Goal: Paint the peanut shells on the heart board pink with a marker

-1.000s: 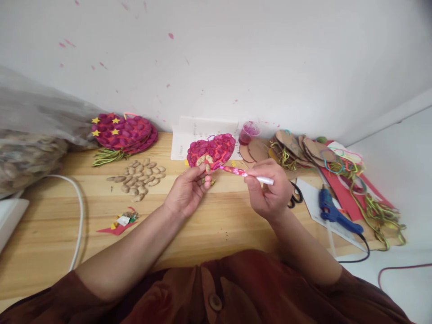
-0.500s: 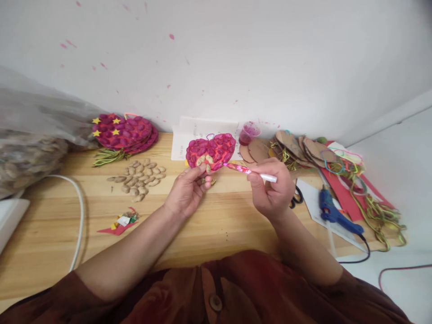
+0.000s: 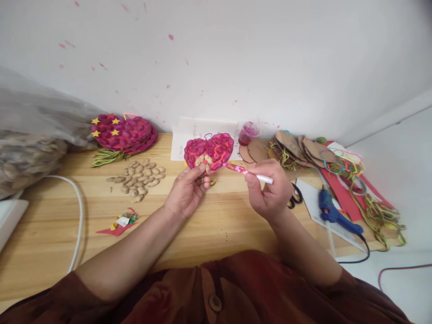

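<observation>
My left hand (image 3: 187, 190) pinches the lower tip of a heart-shaped craft piece (image 3: 209, 150) covered in peanut shells, most painted magenta, a few near my fingers bare tan. My right hand (image 3: 272, 190) grips a paintbrush (image 3: 248, 173) with a white handle and paint-stained shaft; its tip touches the heart's lower right edge. Both are held above the wooden table (image 3: 216, 220). A small cup of pink paint (image 3: 249, 132) stands just behind the heart.
A stack of finished magenta hearts with yellow stars (image 3: 123, 131) and loose peanut shells (image 3: 138, 178) lie left. A bag of peanuts (image 3: 29, 150) and a white cable (image 3: 79, 211) are far left. Cardboard cutouts (image 3: 293, 146), scissors (image 3: 296, 195), a blue glue gun (image 3: 334, 213) and coloured strings (image 3: 374, 207) lie right.
The heart has tilted slightly and shifted a little left in my left hand. The brush tip has moved in small strokes along the heart's lower right edge.
</observation>
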Available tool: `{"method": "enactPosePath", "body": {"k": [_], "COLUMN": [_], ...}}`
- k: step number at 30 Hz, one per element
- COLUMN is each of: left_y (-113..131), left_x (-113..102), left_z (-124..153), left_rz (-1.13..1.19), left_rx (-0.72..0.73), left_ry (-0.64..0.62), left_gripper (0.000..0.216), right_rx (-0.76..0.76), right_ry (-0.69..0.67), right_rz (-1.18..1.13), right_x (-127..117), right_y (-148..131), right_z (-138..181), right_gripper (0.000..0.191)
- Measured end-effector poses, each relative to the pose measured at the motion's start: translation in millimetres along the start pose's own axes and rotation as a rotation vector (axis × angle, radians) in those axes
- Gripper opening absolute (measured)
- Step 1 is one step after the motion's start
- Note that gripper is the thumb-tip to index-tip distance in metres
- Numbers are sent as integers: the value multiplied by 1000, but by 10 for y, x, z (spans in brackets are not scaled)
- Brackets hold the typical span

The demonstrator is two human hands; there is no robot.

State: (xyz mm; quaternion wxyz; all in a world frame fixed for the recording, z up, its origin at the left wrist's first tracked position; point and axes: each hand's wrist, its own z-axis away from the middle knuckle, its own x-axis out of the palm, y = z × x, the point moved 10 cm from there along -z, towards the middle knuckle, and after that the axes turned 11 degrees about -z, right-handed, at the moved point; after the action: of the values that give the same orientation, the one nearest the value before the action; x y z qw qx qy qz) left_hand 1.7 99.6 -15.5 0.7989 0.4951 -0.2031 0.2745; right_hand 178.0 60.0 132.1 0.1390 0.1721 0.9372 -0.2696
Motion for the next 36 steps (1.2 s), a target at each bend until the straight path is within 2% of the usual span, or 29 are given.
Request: {"method": "enactPosePath", "body": {"k": [3,10,14,24,31,36], "left_y": [33,104,100,123,210,311], "left_x": [16,10,18,36,47,82], "left_z": [0,13,16,24,57,83], "left_rz": [-49,-101,-99,-111,-200,-288], "left_rx": [48,140,139,161,244,375], "left_ry": [-12,3,-1,-15,15,5], "left_gripper": [22,35,35,35,39,31], "right_rx": [-9,191,171,227,139,336], "right_ry": [-22,59,47,86,10,70], "right_rz": [63,-37,-48,-59,53,-103], "right_x": [37,-28,-10,-54,0,-37], "right_y": [-29,129,117,198,115,346], "right_z": [4,45,41,45,17,68], "right_gripper": [16,8,7,4,8,6]}}
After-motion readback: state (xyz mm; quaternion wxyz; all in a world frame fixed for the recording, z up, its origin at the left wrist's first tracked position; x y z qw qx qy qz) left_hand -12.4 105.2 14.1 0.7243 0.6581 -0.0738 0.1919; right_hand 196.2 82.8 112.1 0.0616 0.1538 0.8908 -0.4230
